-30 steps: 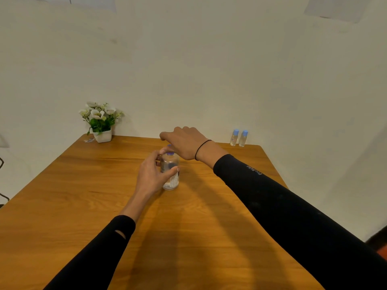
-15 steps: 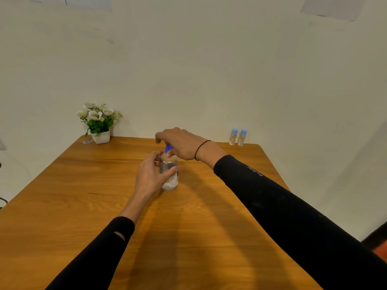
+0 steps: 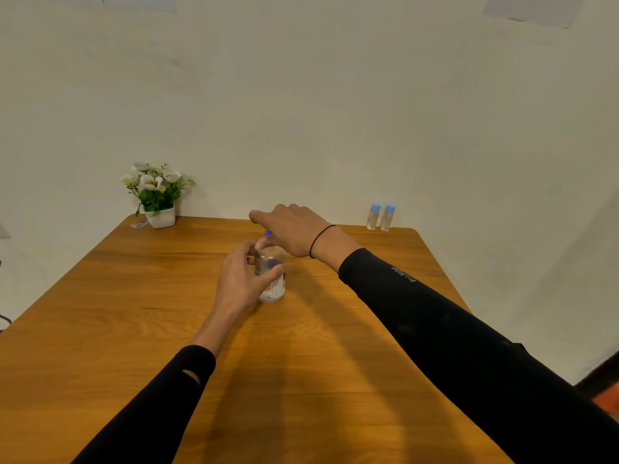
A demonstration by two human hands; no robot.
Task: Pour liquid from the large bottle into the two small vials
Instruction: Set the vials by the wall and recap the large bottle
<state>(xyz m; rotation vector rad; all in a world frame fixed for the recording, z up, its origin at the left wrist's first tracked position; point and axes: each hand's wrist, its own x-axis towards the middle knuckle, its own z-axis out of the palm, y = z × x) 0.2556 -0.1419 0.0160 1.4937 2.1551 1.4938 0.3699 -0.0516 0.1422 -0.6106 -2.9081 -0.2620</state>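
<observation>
Large bottle [image 3: 272, 279] stands upright near the middle of the wooden bench [image 3: 100, 329], clear-bodied with a printed label on its lower side. Nearest the camera, two black sleeves reach in from the bottom edge; the left sleeve [image 3: 150, 406] has a small tear near the cuff. Left hand [image 3: 239, 279] is wrapped around the bottle's body, thumb across the front, fingers curled behind it, holding it on the bench surface. Right hand [image 3: 291, 231] sits over the bottle's top, palm down, fingers bent around the blue cap [image 3: 268, 233], of which only a sliver shows; grip on the cap looks closed but is mostly hidden by the hand itself. Thin black band [image 3: 320, 239] circles the right wrist. Farther back, at the bench's far right edge against the wall, two small vials [image 3: 380, 217] stand upright side by side, just apart, each with a light blue cap on. At the far left corner, a white pot of white flowers [image 3: 157, 195] sits against the wall, with a small wrapper-like scrap [image 3: 139, 224] just beside it.
</observation>
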